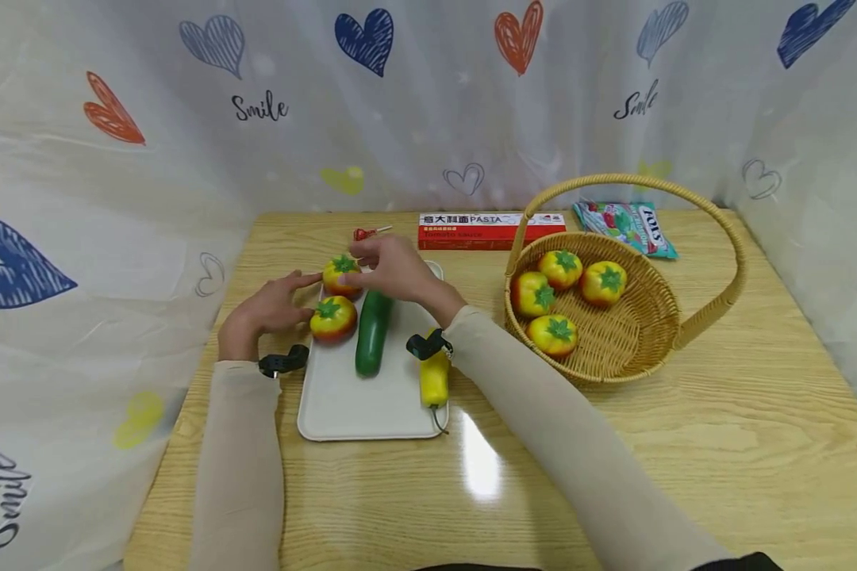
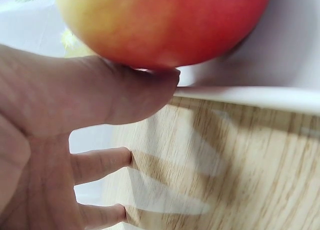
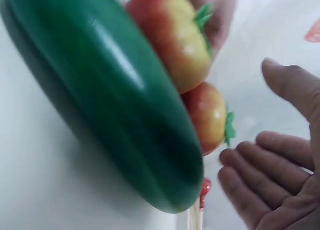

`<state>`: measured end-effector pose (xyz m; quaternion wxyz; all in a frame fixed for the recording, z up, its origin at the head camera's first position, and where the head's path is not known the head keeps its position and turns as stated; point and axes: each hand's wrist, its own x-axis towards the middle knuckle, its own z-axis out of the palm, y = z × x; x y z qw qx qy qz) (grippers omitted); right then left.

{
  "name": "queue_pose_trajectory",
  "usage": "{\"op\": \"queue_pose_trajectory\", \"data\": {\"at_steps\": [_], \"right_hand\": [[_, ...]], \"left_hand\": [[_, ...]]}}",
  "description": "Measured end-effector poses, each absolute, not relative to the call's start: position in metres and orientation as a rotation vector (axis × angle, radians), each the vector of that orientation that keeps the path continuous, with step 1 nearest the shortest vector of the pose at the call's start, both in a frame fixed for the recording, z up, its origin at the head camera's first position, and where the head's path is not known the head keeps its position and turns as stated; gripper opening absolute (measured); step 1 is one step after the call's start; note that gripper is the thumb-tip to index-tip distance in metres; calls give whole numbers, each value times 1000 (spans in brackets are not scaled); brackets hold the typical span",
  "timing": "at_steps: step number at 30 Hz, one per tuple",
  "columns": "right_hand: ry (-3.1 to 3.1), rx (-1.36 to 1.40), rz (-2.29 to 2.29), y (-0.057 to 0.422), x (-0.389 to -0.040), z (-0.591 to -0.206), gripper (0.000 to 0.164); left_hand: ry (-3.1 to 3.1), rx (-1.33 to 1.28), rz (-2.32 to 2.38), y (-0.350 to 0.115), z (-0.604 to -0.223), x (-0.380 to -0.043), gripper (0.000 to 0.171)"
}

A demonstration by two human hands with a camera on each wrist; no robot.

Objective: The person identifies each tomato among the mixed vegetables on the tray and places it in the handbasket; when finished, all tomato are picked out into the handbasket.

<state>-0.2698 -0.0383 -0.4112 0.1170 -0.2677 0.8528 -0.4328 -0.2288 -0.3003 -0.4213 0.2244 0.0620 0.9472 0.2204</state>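
Sleeves (image 1: 237,468) cross lower frame; left hand (image 1: 267,308), right hand (image 1: 397,268) spread; nudging could roll 2 centre-left fruits (image 1: 333,321) off tray (image 1: 360,412).

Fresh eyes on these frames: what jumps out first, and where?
The big, round, tan wicker basket, right of centre in the head view, holding four green-topped red-and-yellow fruits. Next, the long dark-green cucumber on the white rectangular tray, left of centre. Then two matching fruits along the tray's left edge, with the left hand and right hand close by.
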Motion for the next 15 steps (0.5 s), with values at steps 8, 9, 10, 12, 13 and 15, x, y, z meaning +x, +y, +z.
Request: {"op": "queue_pose_trajectory", "data": {"at_steps": [8,9,10,12,13,15], "right_hand": [[2654,-753,-894,-64,-282,-424,52],[2666,-743,-877,-66,-283,-424,55],[2678,-737,-865,-69,-283,-425,57],[2688,-734,-847,-73,-282,-425,61],[2687,-739,-838,-74,-282,-424,63],[2689,-760,-827,-75,-281,-422,66]], "left_hand": [[2612,178,600,-300,-422,-228,76],[2615,182,600,-300,-422,-229,76],[2617,185,601,-300,-422,-229,76],[2620,190,603,-300,-422,-229,76],[2620,189,606,-301,-422,-229,76],[2621,190,610,-301,-422,-229,76]]}}
